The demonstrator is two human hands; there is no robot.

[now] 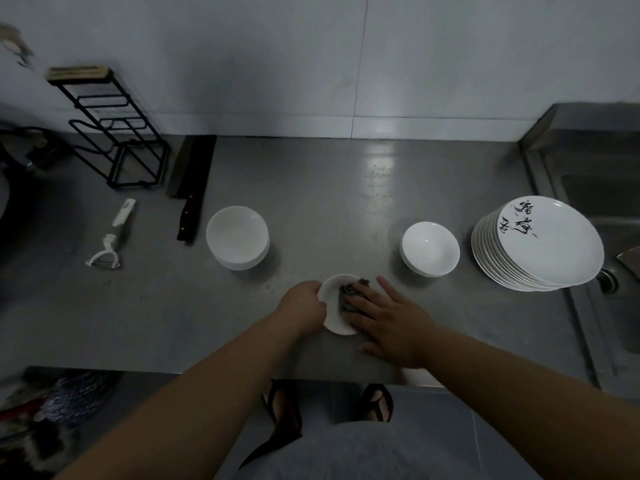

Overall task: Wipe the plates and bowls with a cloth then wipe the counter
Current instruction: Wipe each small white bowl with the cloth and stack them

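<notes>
My left hand (304,303) grips the left rim of a small white bowl (331,306), tilted near the front of the steel counter (311,188). My right hand (388,320) lies flat with straight fingers, pressing a grey cloth (349,292) into that bowl. A stack of white bowls (238,237) stands to the left. A second stack of smaller white bowls (430,249) is at the right. Beside it sits a pile of white plates (540,244) with black brush writing on the top one.
A cleaver (190,188) lies at the back left beside a black wire rack (114,133). A white peeler (109,249) and a white-handled tool (124,212) lie further left. A steel sink (609,216) borders the counter on the right. The tiled wall is behind.
</notes>
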